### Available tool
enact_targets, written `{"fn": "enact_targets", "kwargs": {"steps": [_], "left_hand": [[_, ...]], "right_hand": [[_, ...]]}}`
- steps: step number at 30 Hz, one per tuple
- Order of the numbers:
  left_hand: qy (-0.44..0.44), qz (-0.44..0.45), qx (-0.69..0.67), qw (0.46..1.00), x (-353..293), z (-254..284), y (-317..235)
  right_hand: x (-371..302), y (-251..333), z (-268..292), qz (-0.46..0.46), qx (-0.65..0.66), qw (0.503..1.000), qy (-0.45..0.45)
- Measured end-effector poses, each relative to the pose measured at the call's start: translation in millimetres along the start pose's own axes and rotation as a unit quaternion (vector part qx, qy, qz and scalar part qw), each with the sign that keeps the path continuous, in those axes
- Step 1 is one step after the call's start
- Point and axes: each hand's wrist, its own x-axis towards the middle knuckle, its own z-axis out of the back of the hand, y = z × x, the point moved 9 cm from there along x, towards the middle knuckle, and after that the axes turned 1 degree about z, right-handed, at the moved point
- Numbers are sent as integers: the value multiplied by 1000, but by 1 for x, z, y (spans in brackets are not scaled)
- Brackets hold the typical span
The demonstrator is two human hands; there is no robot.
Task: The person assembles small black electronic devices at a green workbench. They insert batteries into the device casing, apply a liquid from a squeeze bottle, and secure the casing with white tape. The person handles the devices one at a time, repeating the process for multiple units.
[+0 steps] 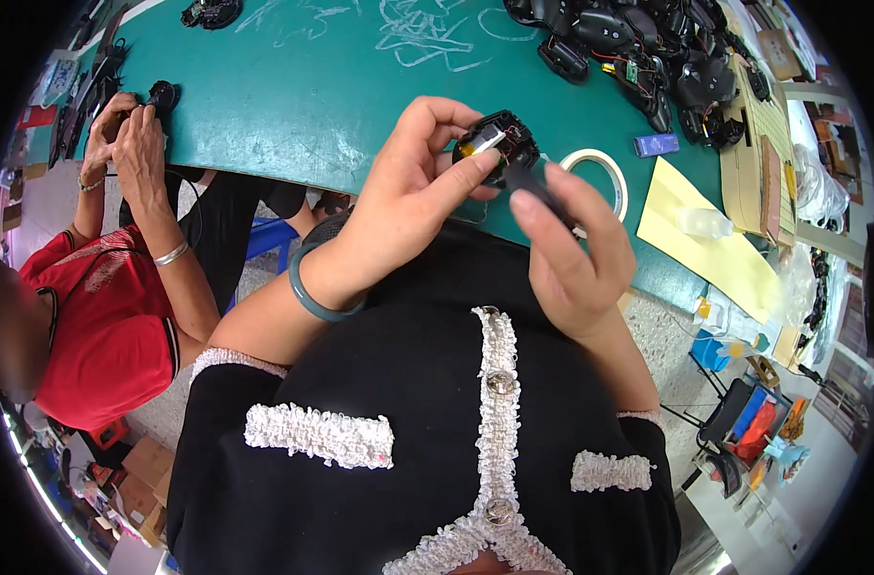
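Observation:
My left hand (408,201) is wrapped round a small opened black device housing (515,139), thumb pressed along its near side. Inside the housing show a white and yellow part and thin wires. Close to its right side, my right hand (582,254) pinches a dark flat piece (535,185) between thumb and fingers. Motion blurs that piece, so its exact kind is unclear. Whether it touches the housing cannot be told. Both hands are over the near edge of the green table (312,96).
A roll of cream tape (621,182) lies beyond my right hand, near a small blue box (655,145). Yellow paper (676,201) bears a translucent bottle (705,223). Black device housings (609,34) are heaped at far right by a cardboard box (744,182). A co-worker's hands (135,149) work at left.

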Motion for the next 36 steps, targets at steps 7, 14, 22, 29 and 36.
{"fn": "enact_targets", "kwargs": {"steps": [7,14,22,29,36], "left_hand": [[-18,-16,-122,992,-1,-6,1],[-40,106,-263,958,-8,-6,19],[0,97,-212,972,-15,-15,10],[5,12,-86,996,-15,-16,-1],[10,-11,-77,997,-17,-18,-5]], "right_hand": [[15,27,-13,30,25,998,58],[20,31,-25,36,75,982,170],[27,-39,5,-179,70,981,13],[50,-19,3,-132,-83,983,95],[51,-13,-3,-109,-87,985,99]]}}
